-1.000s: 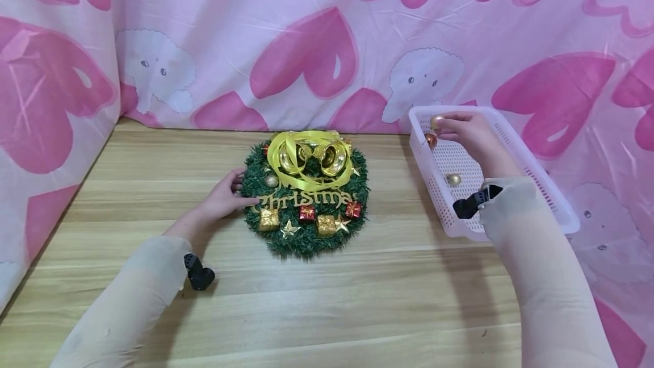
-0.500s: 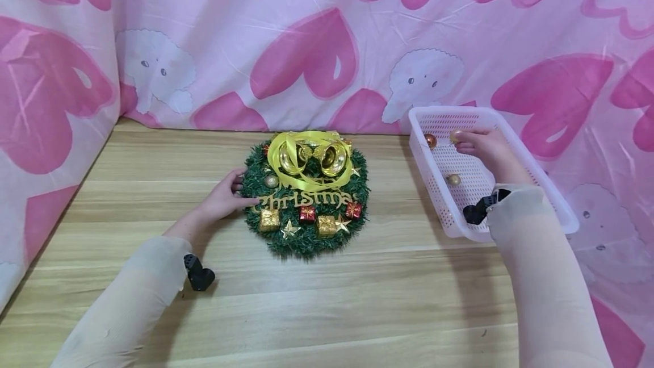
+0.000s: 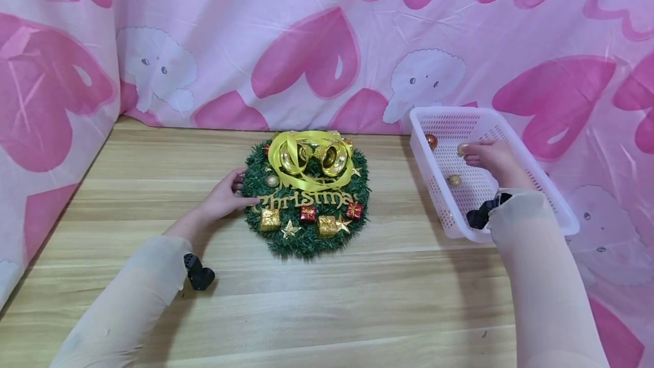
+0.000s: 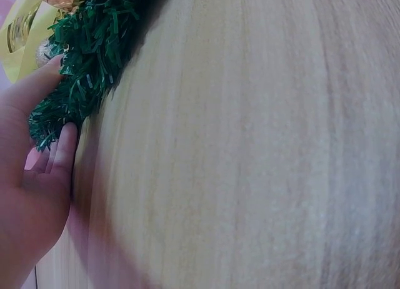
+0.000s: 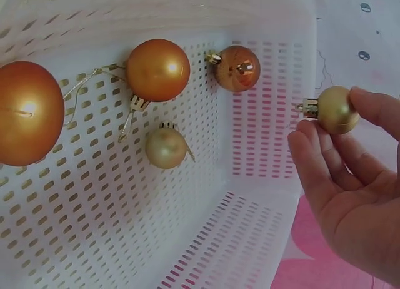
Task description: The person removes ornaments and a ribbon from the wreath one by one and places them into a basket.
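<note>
The left hand (image 3: 223,196) grips the edge of a green wreath (image 3: 306,246), thumb over the top and fingers at the outer side; the wreath lies flat on the desk (image 3: 306,311), just to that hand's right. Beyond the thumb, a yellow ribbon (image 3: 311,187) loops around two gold bells (image 3: 334,158) on the wreath. Gold lettering (image 3: 306,200) reading "Christmas" runs rightward from the thumb tip, with red and gold gift boxes (image 3: 269,220) and gold stars (image 3: 290,229) nearer the person.

The right hand (image 5: 356,189) pinches a small gold ball (image 5: 338,111) between thumb and fingertips, above a white perforated basket (image 3: 434,197). In the basket, a shiny copper ball (image 5: 237,69) lies left of that hand and slightly farther out, while a pale gold ball (image 5: 167,147) lies left and nearer the person. The right wrist view also shows two larger orange balls (image 5: 158,70) in the basket, well apart from the fingers. Past both hands hangs a pink heart-patterned cloth (image 3: 306,50).
</note>
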A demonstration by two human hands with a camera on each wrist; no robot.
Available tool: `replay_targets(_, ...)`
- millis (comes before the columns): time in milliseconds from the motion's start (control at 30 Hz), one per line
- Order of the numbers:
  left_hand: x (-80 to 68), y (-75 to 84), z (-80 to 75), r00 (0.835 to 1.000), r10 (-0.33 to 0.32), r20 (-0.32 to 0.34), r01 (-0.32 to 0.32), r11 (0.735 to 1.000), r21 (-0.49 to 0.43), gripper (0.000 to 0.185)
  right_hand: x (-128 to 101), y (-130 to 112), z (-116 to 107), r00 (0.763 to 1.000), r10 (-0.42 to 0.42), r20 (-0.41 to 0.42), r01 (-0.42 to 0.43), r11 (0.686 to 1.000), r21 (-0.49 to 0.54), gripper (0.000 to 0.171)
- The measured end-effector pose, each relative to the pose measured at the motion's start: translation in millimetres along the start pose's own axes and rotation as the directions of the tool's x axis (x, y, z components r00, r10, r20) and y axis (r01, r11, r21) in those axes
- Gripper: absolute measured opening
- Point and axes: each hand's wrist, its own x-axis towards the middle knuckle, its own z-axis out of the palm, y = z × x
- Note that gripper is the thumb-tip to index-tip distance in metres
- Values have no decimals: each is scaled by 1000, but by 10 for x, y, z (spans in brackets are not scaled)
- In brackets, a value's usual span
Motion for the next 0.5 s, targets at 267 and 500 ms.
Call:
replay_targets(267,-2,2,1,1000,0,-2,0,1000,-2,100,18,-22,34,999,-10,32,10,1000,0,60)
replay_targets(500,-2,4,0,1000,-2,-5,2,1000,5,100,23,-55,57,996,0,89,3,1000,-28,60)
